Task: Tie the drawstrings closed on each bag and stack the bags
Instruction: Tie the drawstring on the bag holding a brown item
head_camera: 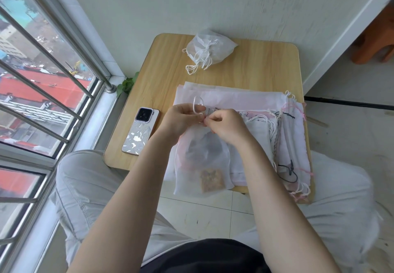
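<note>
A small wooden table with rounded corners stands in front of the person's knees. A flat pile of thin mesh drawstring bags lies on the table's near half. A sheer mesh bag with dark things inside lies on the pile at 6 o'clock, hanging over the near edge. At 12 o'clock sits a heap of tied mesh bags. A phone in a patterned case lies at 9 o'clock.

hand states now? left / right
Left hand: pinching the white drawstring loop.
Right hand: pinching the same drawstring at the bag mouth.
</note>
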The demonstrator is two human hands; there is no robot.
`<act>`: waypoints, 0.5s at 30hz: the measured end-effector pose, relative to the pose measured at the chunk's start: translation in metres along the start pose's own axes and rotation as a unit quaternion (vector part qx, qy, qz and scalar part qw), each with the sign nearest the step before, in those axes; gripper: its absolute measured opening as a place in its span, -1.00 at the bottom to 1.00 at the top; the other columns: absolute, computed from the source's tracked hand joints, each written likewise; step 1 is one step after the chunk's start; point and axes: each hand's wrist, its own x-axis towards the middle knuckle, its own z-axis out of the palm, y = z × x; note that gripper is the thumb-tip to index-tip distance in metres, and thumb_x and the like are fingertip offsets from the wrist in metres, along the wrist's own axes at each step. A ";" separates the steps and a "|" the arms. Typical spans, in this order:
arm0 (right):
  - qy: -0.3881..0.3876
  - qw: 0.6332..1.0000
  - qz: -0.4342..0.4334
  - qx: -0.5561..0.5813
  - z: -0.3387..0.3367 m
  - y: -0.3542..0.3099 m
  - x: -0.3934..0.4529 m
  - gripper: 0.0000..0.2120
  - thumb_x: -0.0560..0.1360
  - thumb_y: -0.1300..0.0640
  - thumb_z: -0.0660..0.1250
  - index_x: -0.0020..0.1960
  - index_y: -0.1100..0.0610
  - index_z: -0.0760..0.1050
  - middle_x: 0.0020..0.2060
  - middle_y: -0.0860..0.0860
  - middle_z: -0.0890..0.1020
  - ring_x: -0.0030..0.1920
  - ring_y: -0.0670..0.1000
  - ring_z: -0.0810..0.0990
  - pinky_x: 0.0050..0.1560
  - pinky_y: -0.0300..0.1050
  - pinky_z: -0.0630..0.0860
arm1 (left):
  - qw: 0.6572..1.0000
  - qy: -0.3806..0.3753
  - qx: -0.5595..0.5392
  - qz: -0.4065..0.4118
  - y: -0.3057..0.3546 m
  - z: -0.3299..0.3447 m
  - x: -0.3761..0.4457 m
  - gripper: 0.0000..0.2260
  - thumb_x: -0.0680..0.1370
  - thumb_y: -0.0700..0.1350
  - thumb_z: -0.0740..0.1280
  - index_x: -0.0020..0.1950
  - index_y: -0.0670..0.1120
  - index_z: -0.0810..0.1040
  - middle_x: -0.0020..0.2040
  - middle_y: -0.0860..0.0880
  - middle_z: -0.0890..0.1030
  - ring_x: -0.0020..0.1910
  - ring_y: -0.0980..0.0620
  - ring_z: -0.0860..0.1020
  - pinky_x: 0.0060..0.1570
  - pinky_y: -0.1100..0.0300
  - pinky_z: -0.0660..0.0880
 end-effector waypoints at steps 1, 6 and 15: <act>0.009 1.000 -0.004 -0.012 -0.001 0.001 0.001 -0.81 0.48 0.09 0.35 -0.23 0.15 0.65 -0.39 0.04 0.56 -0.32 -0.07 0.45 -0.24 -0.15 0.38 | 1.000 0.007 0.017 0.006 0.000 0.000 0.000 -0.78 0.45 -0.36 0.45 0.09 -0.24 0.64 -0.12 -0.13 0.69 -0.15 -0.04 0.65 0.07 0.09 0.58; 0.037 0.996 0.000 0.079 -0.012 -0.001 0.011 -0.77 0.52 0.26 0.21 0.04 0.07 0.60 -0.14 -0.09 0.68 -0.09 -0.11 0.61 -0.02 -0.27 0.50 | 0.995 -0.012 0.089 0.047 0.002 -0.001 -0.003 -0.82 0.44 -0.34 0.46 -0.05 -0.09 0.67 -0.13 -0.08 0.69 -0.13 0.00 0.64 0.04 0.13 0.57; -0.068 0.930 0.119 0.340 0.002 0.008 0.021 -0.87 0.56 0.35 0.29 0.01 0.24 0.61 -0.33 0.04 0.66 -0.31 -0.02 0.60 -0.27 -0.17 0.50 | 0.948 0.112 0.230 0.191 -0.006 0.007 -0.006 -0.82 0.42 -0.24 0.49 -0.20 0.03 0.60 -0.28 0.14 0.65 -0.24 0.21 0.62 -0.13 0.37 0.50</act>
